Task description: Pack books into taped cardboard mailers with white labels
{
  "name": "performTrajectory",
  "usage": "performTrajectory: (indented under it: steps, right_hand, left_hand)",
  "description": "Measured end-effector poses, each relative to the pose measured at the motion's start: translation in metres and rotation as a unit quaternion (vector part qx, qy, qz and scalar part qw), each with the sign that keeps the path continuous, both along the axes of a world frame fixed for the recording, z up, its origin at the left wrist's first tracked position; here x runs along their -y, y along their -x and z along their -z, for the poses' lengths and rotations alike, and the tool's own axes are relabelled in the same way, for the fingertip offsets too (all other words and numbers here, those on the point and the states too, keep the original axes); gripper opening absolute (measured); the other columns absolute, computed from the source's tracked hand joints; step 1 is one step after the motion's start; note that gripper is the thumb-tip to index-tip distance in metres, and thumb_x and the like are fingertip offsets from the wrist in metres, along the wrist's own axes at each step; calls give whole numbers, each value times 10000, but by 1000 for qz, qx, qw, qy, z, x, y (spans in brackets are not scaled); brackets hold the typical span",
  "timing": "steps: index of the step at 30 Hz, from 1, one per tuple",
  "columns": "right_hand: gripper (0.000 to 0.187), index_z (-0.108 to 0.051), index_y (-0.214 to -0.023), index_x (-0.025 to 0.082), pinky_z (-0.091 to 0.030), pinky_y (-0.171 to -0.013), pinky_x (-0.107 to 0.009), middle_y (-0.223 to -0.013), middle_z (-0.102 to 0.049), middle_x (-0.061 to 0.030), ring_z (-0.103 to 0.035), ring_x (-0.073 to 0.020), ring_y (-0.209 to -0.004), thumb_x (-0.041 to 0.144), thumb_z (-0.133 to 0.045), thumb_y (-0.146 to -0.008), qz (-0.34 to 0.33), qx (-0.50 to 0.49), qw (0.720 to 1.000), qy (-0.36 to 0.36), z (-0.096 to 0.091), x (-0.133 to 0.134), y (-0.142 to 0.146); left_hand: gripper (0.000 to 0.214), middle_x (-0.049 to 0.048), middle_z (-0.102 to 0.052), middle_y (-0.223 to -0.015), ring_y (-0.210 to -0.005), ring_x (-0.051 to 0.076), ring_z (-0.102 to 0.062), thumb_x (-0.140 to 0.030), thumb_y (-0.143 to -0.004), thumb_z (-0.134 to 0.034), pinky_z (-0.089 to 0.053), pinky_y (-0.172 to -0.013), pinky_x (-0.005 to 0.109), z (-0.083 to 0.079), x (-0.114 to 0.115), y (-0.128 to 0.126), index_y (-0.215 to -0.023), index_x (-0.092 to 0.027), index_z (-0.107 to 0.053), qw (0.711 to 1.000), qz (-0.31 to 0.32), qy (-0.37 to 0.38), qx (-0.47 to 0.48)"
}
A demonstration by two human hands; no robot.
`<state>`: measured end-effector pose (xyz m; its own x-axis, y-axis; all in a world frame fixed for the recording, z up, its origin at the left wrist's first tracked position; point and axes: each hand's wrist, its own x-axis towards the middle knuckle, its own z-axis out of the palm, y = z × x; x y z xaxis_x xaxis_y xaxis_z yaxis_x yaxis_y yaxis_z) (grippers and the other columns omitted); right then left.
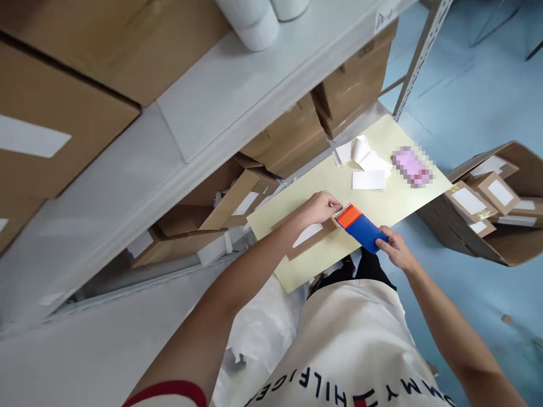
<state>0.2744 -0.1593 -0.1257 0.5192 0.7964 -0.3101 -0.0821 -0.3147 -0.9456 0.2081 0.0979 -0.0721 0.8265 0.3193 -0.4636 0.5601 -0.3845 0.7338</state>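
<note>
A blue and orange tape dispenser (363,227), with what looks like a toothed edge at its orange end, is held over the pale yellow board (326,263). My right hand (395,247) grips its blue end, thumb on top. At the orange end, the fingers of my left hand (321,207) are pinched together; whatever they hold is too small to make out. Below my left hand and the dispenser lies a closed cardboard box (316,238) bearing a white label, partly covered by my left forearm.
White paper slips (368,180) and a blurred pink object (412,166) lie toward the board's far end. Right of it stands a large open carton (479,234) holding small labelled boxes. A grey shelf (237,102) with cartons runs along the left, and more cartons (284,135) sit beneath.
</note>
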Motion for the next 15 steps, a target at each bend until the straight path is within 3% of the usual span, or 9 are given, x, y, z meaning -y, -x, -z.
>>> performTrajectory:
  steps: [4, 8, 11, 15]
  right_hand:
    - [578, -520, -591, 208, -335, -500, -259, -518, -456, 34, -393, -115, -503, 773, -533, -716, 97, -125, 987, 26, 21, -27, -23]
    - [607, -618, -600, 193, -396, -502, -271, -521, -587, 1, -492, -141, -497, 799, -611, -624, 139, -328, 933, 51, 48, -43, -31]
    - [598, -663, -593, 182, -431, -503, -280, -537, -649, -25, -539, -157, -493, 780, -664, -591, 156, -425, 888, 87, 70, -30, -19]
    - [572, -643, -535, 181, -401, -458, -272, -502, -642, -22, -502, -137, -432, 747, -700, -587, 182, -496, 837, 143, 90, 2, 10]
  left_hand:
    - [151, -6, -622, -537, -566, 128, -586, -231, -692, -643, -410, -533, 223, 12, -19, -49, -579, -147, -695, 989, 47, 24, -136]
    - [81, 7, -644, -545, -533, 124, -574, -219, -624, -710, -411, -526, 234, 39, -33, -81, -649, -142, -709, 959, 37, 50, -278]
    - [151, 16, -666, -567, -587, 156, -608, -236, -572, -761, -422, -546, 246, 62, -44, -84, -690, -153, -713, 934, 72, 7, -349]
    - [252, 34, -689, -649, -657, 202, -638, -296, -569, -776, -454, -584, 270, 87, -55, -73, -776, -171, -706, 892, 174, -84, -410]
